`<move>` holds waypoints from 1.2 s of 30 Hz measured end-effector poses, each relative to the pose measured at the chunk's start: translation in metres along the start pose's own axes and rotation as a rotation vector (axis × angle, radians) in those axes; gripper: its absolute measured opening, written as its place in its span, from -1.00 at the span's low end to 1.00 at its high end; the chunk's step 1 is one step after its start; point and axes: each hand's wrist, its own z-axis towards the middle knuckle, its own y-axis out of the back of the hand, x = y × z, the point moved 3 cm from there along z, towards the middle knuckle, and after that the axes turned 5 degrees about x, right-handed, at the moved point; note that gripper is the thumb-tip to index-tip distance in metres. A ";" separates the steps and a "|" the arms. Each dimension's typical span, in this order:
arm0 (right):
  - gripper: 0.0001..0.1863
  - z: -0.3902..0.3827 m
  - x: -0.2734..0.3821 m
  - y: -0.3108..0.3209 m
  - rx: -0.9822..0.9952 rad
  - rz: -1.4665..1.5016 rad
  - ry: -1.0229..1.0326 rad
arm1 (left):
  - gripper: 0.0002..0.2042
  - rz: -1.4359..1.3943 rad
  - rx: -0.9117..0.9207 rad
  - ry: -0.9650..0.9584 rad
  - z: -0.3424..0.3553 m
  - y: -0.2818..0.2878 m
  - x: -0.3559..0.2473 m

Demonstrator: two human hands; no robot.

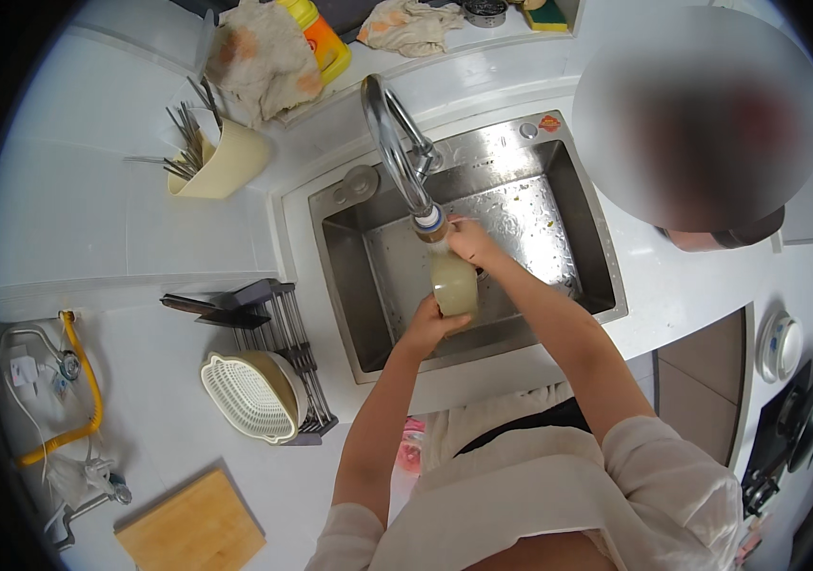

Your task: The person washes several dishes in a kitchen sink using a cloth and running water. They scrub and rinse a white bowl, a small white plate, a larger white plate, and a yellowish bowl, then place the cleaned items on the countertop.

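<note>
Over the steel sink (606,249), my left hand (430,326) grips a pale yellow-green bowl (455,284) by its near side. The bowl is tipped on its side below the curved chrome faucet (397,152), close to the spout. My right hand (473,242) is at the bowl's far edge, right beside the spout, its fingers curled. What those fingers hold, if anything, is hidden. Wet spots and small scraps lie on the sink floor.
Left of the sink, a drying rack (292,328) stands beside a white colander (249,400) and a dark knife (216,309). A cutting board (192,525) lies nearer. A utensil holder (230,162) hangs on the wall. Cloths (268,62) and a yellow bottle (323,43) sit behind.
</note>
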 end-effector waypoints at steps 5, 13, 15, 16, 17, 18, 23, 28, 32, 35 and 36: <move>-0.63 -0.041 0.047 -0.011 0.229 -0.017 0.057 | -0.59 -0.569 -0.093 0.151 0.008 0.018 -0.003; -0.66 -0.100 0.066 -0.030 0.021 0.089 0.529 | -0.71 -0.102 -0.297 -0.010 0.005 0.043 0.012; -0.68 -0.090 0.073 -0.024 0.007 -0.099 0.521 | -0.73 0.011 -0.214 -0.089 -0.002 0.038 0.022; -0.68 -0.069 0.059 -0.023 -0.072 -0.291 0.452 | -0.74 0.041 -0.209 -0.067 -0.003 0.020 0.008; -0.68 -0.049 0.058 -0.018 -0.009 -0.189 0.304 | -0.74 0.041 -0.225 -0.090 -0.006 0.018 0.008; -0.68 -0.032 0.059 -0.011 0.053 -0.088 0.154 | -0.74 0.039 -0.238 -0.112 -0.009 0.015 0.009; -0.61 -0.059 0.064 -0.026 -0.026 -0.122 0.261 | -0.77 -0.045 -0.316 -0.166 -0.001 0.022 0.010; -0.52 -0.088 0.071 -0.036 -0.276 -0.221 0.728 | -0.79 0.032 -0.342 -0.261 0.005 0.051 0.030; -0.54 -0.040 0.066 -0.018 0.142 -0.186 0.204 | -0.69 0.196 -0.206 -0.083 -0.016 0.023 -0.005; -0.57 -0.009 0.049 0.000 0.333 0.067 0.022 | -0.65 0.037 -0.135 -0.093 -0.026 0.022 -0.015; -0.56 -0.008 0.044 0.004 0.397 0.221 -0.123 | -0.65 -0.082 -0.124 -0.129 -0.030 0.017 -0.021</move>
